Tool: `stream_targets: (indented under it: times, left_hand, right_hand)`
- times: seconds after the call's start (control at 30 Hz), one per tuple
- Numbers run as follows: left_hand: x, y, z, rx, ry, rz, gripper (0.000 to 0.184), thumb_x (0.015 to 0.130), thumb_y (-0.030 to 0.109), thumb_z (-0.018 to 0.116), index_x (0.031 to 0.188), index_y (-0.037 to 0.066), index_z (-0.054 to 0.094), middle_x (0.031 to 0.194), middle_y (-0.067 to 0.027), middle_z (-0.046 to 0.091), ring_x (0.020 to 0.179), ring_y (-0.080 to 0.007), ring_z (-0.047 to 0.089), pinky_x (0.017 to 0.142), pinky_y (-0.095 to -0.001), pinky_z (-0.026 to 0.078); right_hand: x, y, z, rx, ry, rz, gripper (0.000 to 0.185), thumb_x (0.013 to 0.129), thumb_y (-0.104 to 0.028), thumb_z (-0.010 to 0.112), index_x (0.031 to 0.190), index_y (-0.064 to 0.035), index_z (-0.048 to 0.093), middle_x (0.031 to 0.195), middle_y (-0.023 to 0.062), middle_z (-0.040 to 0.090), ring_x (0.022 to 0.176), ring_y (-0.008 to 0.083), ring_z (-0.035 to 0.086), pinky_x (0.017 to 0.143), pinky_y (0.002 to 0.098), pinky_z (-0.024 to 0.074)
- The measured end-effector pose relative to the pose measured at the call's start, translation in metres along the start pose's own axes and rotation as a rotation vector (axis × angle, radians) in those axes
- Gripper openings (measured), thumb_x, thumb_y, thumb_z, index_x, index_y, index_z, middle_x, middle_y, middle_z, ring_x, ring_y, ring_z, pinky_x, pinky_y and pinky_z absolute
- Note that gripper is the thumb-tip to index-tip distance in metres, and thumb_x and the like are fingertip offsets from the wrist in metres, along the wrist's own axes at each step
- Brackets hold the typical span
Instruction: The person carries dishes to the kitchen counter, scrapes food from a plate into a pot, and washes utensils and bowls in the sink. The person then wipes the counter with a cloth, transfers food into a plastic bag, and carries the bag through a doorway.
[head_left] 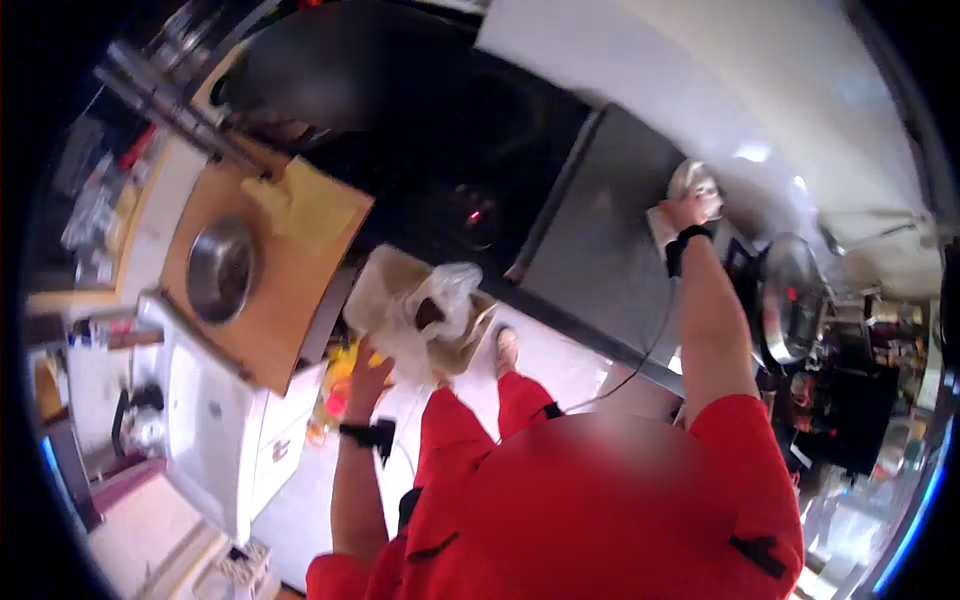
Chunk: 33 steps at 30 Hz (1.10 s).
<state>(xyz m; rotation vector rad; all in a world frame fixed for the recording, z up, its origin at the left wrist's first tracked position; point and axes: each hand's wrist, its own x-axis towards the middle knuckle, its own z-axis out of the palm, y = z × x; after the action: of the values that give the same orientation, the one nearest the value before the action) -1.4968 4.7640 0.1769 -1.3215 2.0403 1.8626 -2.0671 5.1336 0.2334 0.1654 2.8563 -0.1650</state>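
Note:
My right hand (688, 208) reaches out over the dark grey counter by the wall. Its fingers are around a pale, shiny, rounded object (697, 178), blurred, perhaps glass or plastic wrap. Under that hand lies a flat white piece (660, 228), too blurred to name. My left hand (370, 378) hangs in the air with fingers apart and nothing in it. Just beyond it stands a beige bin (385, 275) with a clear plastic bag (455, 288) in its opening. Below the left hand, yellow and red packaging (338, 385) sits on the floor.
A metal bowl (222, 270) and a yellow cloth (305, 210) lie on the wooden worktop (280, 330). A white sink (205, 400) is at left. The black stovetop (470, 150) lies ahead. A lidded pot (790, 300) stands right of my right arm. A thin cable (655, 345) crosses the counter edge.

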Motion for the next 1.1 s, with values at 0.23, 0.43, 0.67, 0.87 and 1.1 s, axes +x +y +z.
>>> stream_targets:
  times: [0.23,0.43,0.67,0.87,1.1]
  left_hand:
    - [0.008,0.022,0.022,0.006,0.027,-0.060,0.070,0.074,0.018,0.069,0.135,0.009,0.036,0.119,-0.0145,0.053,0.087,-0.0257,0.061,0.057,-0.0354,0.058]
    - [0.002,0.037,0.024,-0.011,0.041,-0.025,0.069,0.073,0.018,0.069,0.133,0.007,0.038,0.112,-0.0176,0.053,0.092,-0.0286,0.060,0.058,-0.0360,0.058]
    - [0.017,0.005,0.002,0.176,-0.029,0.090,0.072,0.073,0.021,0.069,0.135,0.005,0.035,0.116,-0.0243,0.049,0.104,-0.0404,0.052,0.077,-0.0445,0.052]
    - [-0.005,0.097,0.020,0.741,0.277,0.459,0.063,0.072,0.019,0.068,0.127,0.004,0.042,0.116,-0.0196,0.047,0.109,-0.0397,0.045,0.090,-0.0464,0.042]
    - [0.021,0.174,0.133,0.593,0.120,0.954,0.065,0.072,0.023,0.070,0.126,0.001,0.042,0.115,-0.0172,0.054,0.102,-0.0345,0.052,0.090,-0.0433,0.042]
  right_hand:
    - [-0.072,-0.088,0.012,0.290,0.210,-0.697,0.046,0.068,-0.005,0.057,0.114,-0.0091,0.057,0.118,0.0129,0.056,0.108,0.0346,0.053,0.093,0.0395,0.0414]
    - [-0.204,-0.152,0.064,0.353,-0.184,-1.135,0.058,0.065,0.003,0.054,0.123,0.0003,0.051,0.128,0.0155,0.050,0.121,0.0293,0.044,0.102,0.0365,0.0346]
    - [-0.343,-0.164,0.078,0.353,-0.298,-1.493,0.056,0.061,0.002,0.054,0.116,-0.0079,0.056,0.126,0.0109,0.051,0.113,0.0293,0.047,0.097,0.0391,0.0376]
    - [-0.303,-0.149,-0.005,0.816,-0.571,-1.117,0.048,0.069,0.002,0.057,0.116,-0.0013,0.057,0.119,0.0105,0.056,0.100,0.0226,0.056,0.086,0.0328,0.0454]
    - [-0.231,-0.106,-0.111,1.297,-0.423,-0.438,0.034,0.080,-0.005,0.058,0.113,0.0026,0.057,0.095,0.0053,0.062,0.081,0.0140,0.058,0.074,0.0278,0.0471]
